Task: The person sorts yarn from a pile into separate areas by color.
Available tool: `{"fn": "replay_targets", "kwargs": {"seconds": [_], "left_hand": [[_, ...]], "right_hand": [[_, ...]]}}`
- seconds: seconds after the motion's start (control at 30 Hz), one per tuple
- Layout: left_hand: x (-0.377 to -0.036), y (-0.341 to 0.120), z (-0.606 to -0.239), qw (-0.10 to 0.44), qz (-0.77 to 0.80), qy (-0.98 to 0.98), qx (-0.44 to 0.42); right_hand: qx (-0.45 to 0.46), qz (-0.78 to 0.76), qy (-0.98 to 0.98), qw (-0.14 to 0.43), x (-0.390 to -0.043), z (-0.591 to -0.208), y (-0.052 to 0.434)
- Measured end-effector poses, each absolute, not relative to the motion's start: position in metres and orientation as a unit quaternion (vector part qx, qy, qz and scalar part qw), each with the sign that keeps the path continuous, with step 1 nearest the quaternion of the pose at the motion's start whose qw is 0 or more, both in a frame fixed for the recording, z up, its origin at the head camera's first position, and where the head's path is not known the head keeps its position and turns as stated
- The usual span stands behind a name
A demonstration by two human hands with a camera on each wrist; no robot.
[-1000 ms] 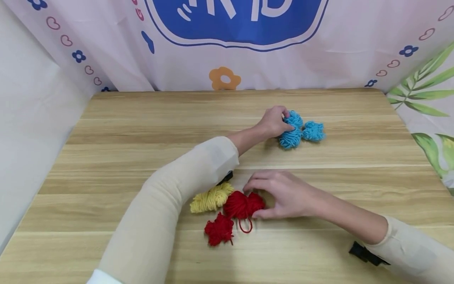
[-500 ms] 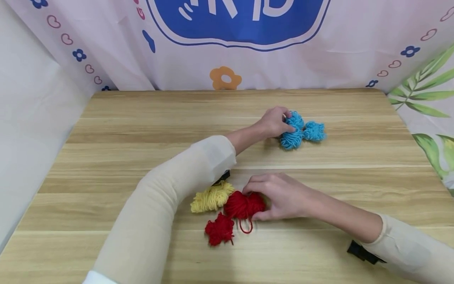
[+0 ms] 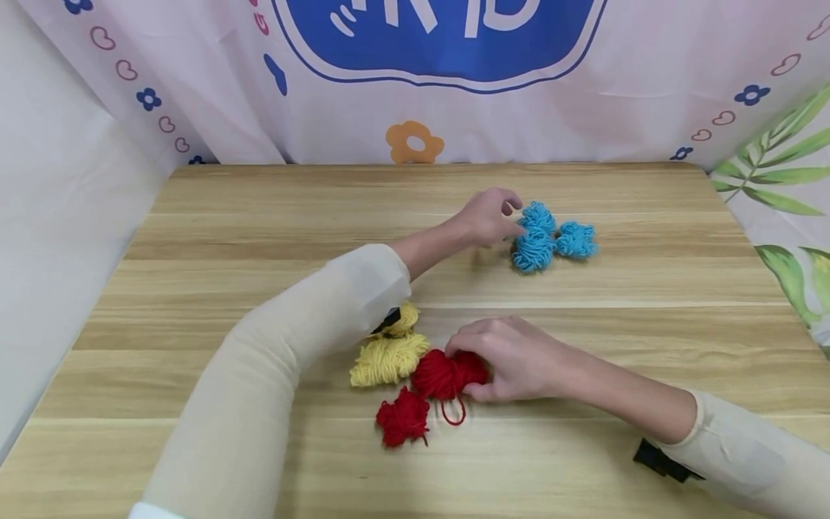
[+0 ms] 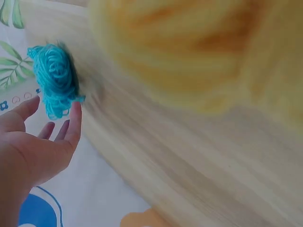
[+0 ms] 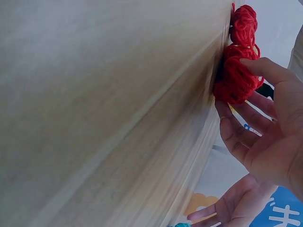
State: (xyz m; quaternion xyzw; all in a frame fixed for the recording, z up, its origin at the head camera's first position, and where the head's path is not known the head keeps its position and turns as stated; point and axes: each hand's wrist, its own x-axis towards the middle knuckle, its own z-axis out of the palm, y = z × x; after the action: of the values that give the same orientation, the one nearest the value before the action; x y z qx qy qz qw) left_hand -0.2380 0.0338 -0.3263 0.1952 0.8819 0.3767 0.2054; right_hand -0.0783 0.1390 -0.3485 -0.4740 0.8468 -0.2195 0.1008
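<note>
My left hand (image 3: 488, 218) is just left of a bundle of blue yarn (image 3: 535, 245), its fingers spread and drawn slightly back. In the left wrist view the same blue yarn (image 4: 54, 75) sits beyond the fingertips. A smaller blue yarn clump (image 3: 576, 240) lies against its right side. Nearer the front, my right hand (image 3: 521, 359) holds a red yarn bundle (image 3: 441, 375) by its right end. The right wrist view shows the thumb on one side of this red yarn (image 5: 236, 78) and the fingers on the other.
Left of the red bundle lies a yellow yarn bundle (image 3: 387, 360), with another yellow yarn piece (image 3: 407, 318) partly hidden by the left sleeve. A small red yarn clump (image 3: 403, 417) sits in front. The wooden table (image 3: 259, 209) ends at a printed cloth (image 3: 337, 115) behind.
My left hand has let go of the blue yarn and pulled back to the left. The left sleeve has shifted left, uncovering more yellow yarn. My right hand stays at the red bundle.
</note>
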Motion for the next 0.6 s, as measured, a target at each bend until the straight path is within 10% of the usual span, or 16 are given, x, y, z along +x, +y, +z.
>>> {"fn": "replay_targets", "kwargs": {"seconds": [0.6], "left_hand": [[-0.231,-0.013,-0.303,0.149,0.372,0.879,0.259]], "right_hand": [[-0.453,-0.243,0.853,0.084,-0.083,-0.341,0.148]]}}
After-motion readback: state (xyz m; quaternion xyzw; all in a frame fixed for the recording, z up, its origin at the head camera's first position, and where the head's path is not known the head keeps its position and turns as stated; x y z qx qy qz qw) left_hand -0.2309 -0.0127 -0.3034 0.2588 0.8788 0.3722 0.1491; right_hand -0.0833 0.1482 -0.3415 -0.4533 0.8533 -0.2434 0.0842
